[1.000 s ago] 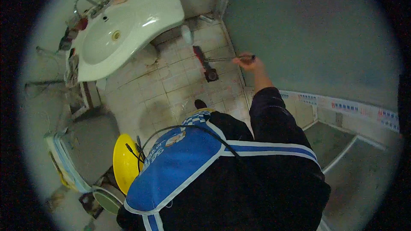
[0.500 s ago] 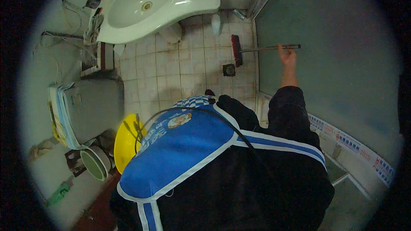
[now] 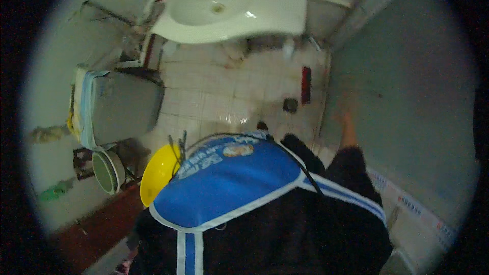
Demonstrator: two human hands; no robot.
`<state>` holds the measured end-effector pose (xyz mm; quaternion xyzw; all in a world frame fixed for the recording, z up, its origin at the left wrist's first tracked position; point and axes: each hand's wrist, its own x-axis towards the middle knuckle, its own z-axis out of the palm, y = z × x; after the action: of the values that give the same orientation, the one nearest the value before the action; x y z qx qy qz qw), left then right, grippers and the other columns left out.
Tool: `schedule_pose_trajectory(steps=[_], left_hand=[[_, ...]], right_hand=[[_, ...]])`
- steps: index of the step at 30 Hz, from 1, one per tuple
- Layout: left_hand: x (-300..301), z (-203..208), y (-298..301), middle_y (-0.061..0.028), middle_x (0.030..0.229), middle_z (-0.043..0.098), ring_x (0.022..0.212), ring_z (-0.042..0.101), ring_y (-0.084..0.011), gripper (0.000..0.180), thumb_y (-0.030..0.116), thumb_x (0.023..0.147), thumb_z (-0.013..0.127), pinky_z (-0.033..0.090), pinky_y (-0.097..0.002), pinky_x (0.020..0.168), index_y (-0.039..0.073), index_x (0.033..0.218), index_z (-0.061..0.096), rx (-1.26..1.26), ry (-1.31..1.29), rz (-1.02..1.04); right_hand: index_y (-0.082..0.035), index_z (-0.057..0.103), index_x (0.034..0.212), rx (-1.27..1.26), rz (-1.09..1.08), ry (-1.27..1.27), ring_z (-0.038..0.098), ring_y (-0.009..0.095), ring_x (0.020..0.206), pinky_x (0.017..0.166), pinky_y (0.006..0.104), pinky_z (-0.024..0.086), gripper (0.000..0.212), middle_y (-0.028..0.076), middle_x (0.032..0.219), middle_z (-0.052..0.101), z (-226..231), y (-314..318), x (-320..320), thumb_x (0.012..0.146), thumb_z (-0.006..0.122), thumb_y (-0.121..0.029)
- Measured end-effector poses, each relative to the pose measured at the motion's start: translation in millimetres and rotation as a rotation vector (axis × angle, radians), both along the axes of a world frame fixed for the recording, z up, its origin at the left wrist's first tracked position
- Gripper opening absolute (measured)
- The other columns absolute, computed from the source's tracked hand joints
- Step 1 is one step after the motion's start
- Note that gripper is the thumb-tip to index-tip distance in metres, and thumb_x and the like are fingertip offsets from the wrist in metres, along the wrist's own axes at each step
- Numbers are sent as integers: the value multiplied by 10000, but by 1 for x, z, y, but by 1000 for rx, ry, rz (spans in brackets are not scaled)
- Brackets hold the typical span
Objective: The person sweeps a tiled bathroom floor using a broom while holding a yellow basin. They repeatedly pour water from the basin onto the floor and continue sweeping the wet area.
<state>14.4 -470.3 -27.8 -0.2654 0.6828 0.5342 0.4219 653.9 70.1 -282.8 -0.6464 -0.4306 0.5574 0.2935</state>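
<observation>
My right hand (image 3: 348, 114) is stretched forward, smeared by motion, over the frosted panel on the right. Its fingers reach the thin, blurred handle of a broom, and hand and broom move together, so I read it as closed on the handle. The broom's red bristle head (image 3: 305, 85) rests on the tiles beside the panel's lower edge. My left hand is out of view, hidden behind my body and the blue apron (image 3: 239, 178). A yellow basin (image 3: 159, 175) shows at my left side; what supports it is hidden.
Ahead is a white washbasin (image 3: 265, 7) with small items on its rim. A square floor drain (image 3: 290, 105) lies near the broom head. On the left stand a grey washing machine (image 3: 127, 109) and a pale green bucket (image 3: 106, 173). The frosted panel (image 3: 407, 107) bounds the right.
The view has shifted and blurred, so the room sits lower and further right. Against the floor drain, the broom head has moved slightly to the right, and its handle end has come nearer me.
</observation>
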Motion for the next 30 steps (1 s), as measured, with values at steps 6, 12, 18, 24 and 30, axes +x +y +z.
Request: schedule_pose_trajectory(steps=[6,12,18,24,30], left_hand=[[-4,-38,7,-95,1093,497,933,522,-217,365,232,816,489,465,-338,752,50,1122,410,66,-29,33],[-14,-83,-6,-95,1092,497,925,527,-216,365,232,818,486,467,-337,749,48,1123,408,157,-53,69],[-21,-85,-69,-96,1091,498,918,531,-216,365,231,820,483,469,-336,745,45,1124,406,174,-14,153],[-38,-103,-98,-97,1089,499,911,535,-216,364,230,822,480,471,-336,741,43,1125,404,229,-29,220],[-95,-126,-150,-112,1074,507,934,524,-235,346,205,832,440,461,-354,747,32,1129,407,450,-75,355]], right_hand=[[-44,479,1032,-390,358,-84,529,223,774,631,356,454,443,102,972,508,-33,-110,-107,774,467,-404],[-33,499,970,-461,551,-88,538,220,708,601,359,452,342,104,875,528,-17,-102,-171,793,445,-321],[-22,518,907,-494,522,5,547,217,642,571,362,449,255,105,777,548,31,-79,-202,813,422,-239],[-46,540,844,-442,513,-50,538,206,567,510,351,424,206,92,683,551,55,-78,-228,814,428,-217],[-73,538,722,-103,1110,-491,472,191,435,396,320,372,248,78,585,522,6,-128,-348,791,475,-303]])
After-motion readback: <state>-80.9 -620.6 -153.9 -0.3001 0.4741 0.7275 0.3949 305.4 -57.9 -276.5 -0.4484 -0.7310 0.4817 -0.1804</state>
